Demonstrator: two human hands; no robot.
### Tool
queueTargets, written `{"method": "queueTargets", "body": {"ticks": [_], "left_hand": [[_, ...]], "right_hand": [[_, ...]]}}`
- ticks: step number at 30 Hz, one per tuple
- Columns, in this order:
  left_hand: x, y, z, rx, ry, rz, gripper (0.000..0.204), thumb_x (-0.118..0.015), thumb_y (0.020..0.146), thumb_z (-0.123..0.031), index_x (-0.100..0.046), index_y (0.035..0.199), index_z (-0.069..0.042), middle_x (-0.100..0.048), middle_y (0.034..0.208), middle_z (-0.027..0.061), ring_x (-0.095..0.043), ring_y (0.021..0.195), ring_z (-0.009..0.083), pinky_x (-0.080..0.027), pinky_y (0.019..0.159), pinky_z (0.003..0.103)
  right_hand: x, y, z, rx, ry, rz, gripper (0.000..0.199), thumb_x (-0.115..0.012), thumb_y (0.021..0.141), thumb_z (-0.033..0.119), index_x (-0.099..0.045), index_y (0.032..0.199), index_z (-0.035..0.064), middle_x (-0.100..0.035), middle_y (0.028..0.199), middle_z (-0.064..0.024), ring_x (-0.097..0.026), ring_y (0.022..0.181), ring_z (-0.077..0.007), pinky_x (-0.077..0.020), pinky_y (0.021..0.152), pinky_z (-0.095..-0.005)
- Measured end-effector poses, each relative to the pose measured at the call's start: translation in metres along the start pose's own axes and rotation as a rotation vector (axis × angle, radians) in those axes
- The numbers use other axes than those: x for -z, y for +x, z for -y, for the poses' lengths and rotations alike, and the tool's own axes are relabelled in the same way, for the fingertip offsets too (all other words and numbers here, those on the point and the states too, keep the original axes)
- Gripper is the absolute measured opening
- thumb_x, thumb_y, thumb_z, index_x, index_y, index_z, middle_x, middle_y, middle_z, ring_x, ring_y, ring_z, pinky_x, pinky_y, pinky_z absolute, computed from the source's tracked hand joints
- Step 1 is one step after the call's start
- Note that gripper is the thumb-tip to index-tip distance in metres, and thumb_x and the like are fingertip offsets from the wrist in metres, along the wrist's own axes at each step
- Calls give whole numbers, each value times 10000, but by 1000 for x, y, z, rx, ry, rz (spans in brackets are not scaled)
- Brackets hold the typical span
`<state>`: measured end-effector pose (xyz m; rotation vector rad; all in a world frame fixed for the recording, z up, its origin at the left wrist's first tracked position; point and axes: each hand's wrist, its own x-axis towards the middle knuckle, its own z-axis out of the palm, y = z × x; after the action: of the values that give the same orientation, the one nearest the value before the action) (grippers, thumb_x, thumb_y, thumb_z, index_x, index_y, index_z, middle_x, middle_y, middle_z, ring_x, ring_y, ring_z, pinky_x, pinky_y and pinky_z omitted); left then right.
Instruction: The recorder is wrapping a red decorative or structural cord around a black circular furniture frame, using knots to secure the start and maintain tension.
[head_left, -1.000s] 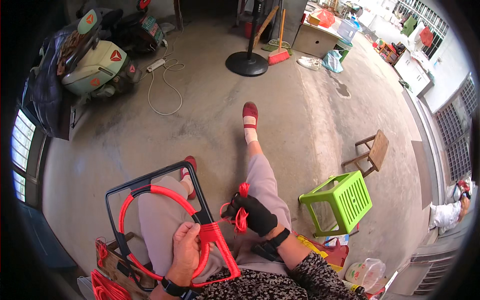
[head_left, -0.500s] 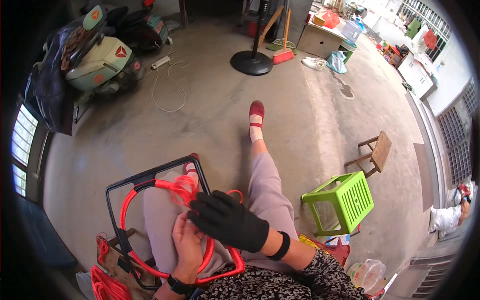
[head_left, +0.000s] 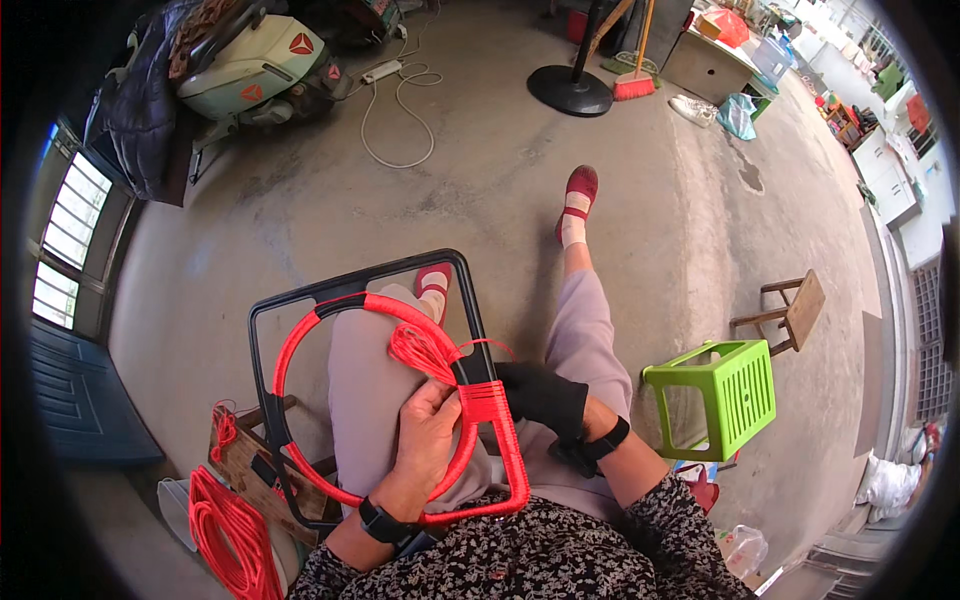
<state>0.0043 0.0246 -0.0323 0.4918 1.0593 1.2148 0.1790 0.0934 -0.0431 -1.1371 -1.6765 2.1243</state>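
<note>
A black metal frame [head_left: 300,300], partly wound with red cord [head_left: 487,415], rests across the lap of a seated person. The bare left hand [head_left: 425,430] curls closed around the wrapped side of the frame, thumb over the cord. The right hand [head_left: 545,395], in a black glove, presses just beside the same bar, fingers bent; whether it grips the cord cannot be told. One coil of red cord [head_left: 225,525] lies beside the chair on a concrete floor [head_left: 480,200]. One green plastic stool [head_left: 725,390] and one small wooden stool [head_left: 790,310] stand to the right.

Both hands closed: left [head_left: 428,428] bare; right [head_left: 545,398] gloved.
</note>
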Motion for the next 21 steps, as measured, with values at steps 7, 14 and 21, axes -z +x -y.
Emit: {"method": "queueTargets", "body": {"ticks": [7, 14, 21], "left_hand": [[-2, -8, -11, 118, -98, -38, 217, -503, 945, -136, -537, 1130, -27, -631, 984, 55, -615, 809, 131, -523, 694, 289], [-8, -6, -10, 28, -79, -56, 191, -511, 939, -106, -528, 1102, -9, -634, 918, 64, -624, 740, 116, -538, 634, 261], [-3, -4, -4, 39, -95, -58, 128, -547, 921, -107, -532, 1019, -25, -635, 895, 60, -631, 701, 125, -546, 604, 276]], "right_hand": [[30, -42, 1, 547, 466, -355, 252, -547, 866, 187, -552, 1068, 36, -588, 1103, -108, -553, 1033, -230, -412, 931, -320], [59, -100, -8, 647, 1118, -777, 292, -488, 942, 266, -505, 1144, 56, -551, 880, -51, -545, 787, -148, -464, 716, -291], [10, -43, 10, 90, 558, -361, 343, -558, 877, 134, -539, 1195, 6, -564, 750, 11, -527, 605, -78, -443, 569, -227]]}}
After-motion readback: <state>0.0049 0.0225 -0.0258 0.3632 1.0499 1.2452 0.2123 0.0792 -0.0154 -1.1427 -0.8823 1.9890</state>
